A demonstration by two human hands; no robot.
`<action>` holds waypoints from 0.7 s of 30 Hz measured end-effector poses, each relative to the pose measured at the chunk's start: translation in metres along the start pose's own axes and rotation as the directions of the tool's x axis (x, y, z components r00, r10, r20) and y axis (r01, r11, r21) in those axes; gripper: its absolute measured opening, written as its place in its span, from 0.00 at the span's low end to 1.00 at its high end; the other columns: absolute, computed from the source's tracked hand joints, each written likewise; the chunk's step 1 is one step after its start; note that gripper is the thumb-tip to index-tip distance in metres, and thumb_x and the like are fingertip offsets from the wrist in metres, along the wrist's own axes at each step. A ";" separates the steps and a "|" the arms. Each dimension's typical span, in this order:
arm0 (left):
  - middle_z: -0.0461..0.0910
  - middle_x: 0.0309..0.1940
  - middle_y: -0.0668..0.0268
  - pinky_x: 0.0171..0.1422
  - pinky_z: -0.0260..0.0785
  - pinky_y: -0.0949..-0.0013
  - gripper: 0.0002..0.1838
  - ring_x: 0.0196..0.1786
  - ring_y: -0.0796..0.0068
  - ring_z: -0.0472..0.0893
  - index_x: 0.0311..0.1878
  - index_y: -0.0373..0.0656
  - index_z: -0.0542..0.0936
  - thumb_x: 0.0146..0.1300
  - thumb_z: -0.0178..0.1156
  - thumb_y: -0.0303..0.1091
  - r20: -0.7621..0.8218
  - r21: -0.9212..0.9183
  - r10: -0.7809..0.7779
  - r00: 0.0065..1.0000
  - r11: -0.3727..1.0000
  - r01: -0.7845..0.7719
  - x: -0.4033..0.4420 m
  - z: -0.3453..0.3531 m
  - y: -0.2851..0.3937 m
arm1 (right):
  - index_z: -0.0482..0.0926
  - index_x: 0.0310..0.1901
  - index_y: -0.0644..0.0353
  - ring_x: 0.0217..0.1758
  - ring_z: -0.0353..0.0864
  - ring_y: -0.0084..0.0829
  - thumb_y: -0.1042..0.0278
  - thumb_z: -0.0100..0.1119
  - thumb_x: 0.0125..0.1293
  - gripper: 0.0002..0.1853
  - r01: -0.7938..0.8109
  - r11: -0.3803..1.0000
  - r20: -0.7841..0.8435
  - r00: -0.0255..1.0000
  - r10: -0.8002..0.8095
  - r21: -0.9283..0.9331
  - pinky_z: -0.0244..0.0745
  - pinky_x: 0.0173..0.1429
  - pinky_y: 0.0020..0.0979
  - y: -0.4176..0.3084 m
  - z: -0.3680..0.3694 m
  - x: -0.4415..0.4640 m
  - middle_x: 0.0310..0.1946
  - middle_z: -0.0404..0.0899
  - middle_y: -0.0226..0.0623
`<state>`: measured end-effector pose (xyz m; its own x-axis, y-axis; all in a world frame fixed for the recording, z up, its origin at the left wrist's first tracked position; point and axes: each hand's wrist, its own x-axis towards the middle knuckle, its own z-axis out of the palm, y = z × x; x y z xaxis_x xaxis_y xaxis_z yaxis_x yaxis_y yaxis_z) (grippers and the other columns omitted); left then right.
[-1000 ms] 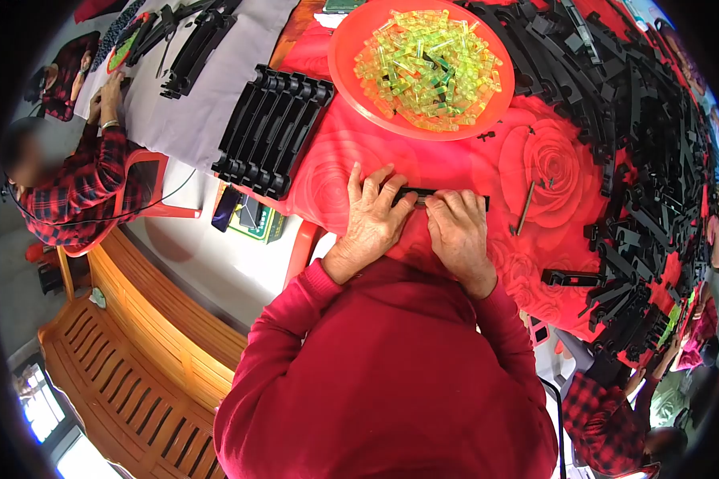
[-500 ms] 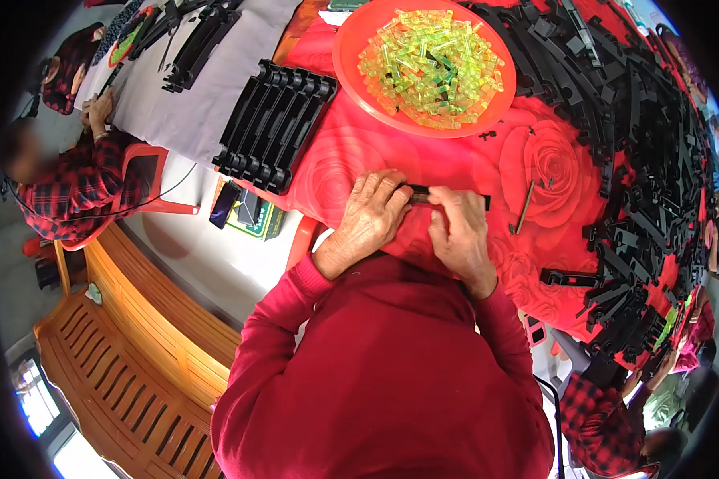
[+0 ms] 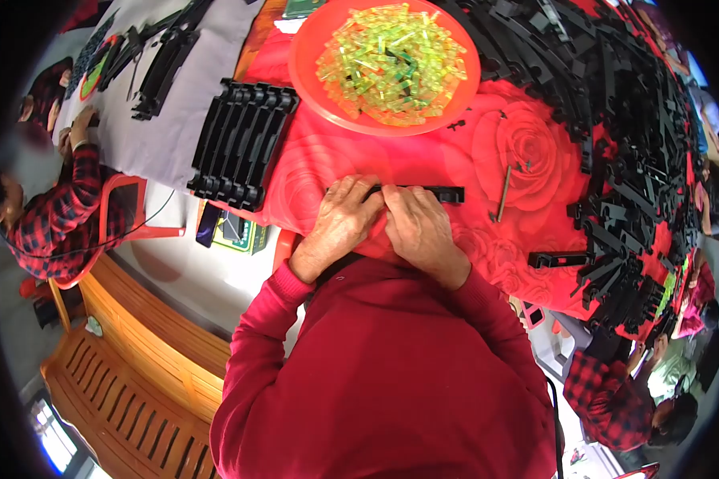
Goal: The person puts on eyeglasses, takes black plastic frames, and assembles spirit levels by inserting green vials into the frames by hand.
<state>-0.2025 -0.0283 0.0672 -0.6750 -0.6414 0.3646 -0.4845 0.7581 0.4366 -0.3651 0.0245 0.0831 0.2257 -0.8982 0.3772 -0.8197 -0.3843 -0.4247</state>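
A long, narrow black plastic part point(image 3: 449, 194) lies on the red rose-patterned cloth point(image 3: 319, 164) in front of me. My left hand point(image 3: 345, 217) is closed around its left end, which the fingers mostly cover. Fingers of my right hand point(image 3: 420, 227) press down on the middle of it, close beside the left hand; its right end sticks out. Whether a small piece sits under the fingertips is hidden. Just beyond is a red bowl point(image 3: 302, 92) of small clear yellow-green tubes point(image 3: 391, 60).
Several black parts stand in a neat row point(image 3: 244, 148) to the left. A thin rod point(image 3: 504, 193) and a single black part point(image 3: 558, 259) lie on the right, near a big heap of black parts point(image 3: 635, 188). People in checked sleeves point(image 3: 64, 211) sit nearby; a wooden bench point(image 3: 148, 327) stands lower left.
My right hand has slid left along the black part, up against my left hand, uncovering more of the right end. The whole view has shifted slightly.
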 end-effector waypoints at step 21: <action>0.73 0.50 0.55 0.60 0.65 0.50 0.14 0.57 0.53 0.72 0.39 0.39 0.79 0.49 0.68 0.31 -0.102 0.059 0.067 0.993 0.996 -0.061 0.004 -0.006 0.014 | 0.71 0.42 0.63 0.43 0.78 0.50 0.67 0.61 0.62 0.12 -0.653 0.718 -0.192 0.758 0.624 -0.241 0.74 0.41 0.46 0.114 -0.047 -0.055 0.39 0.77 0.47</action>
<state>-0.2085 -0.0212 0.0794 -0.6454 -0.5982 0.4750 -0.4744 0.8013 0.3645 -0.4960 0.0397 0.0531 -0.4415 -0.8793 0.1787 -0.8630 0.3616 -0.3527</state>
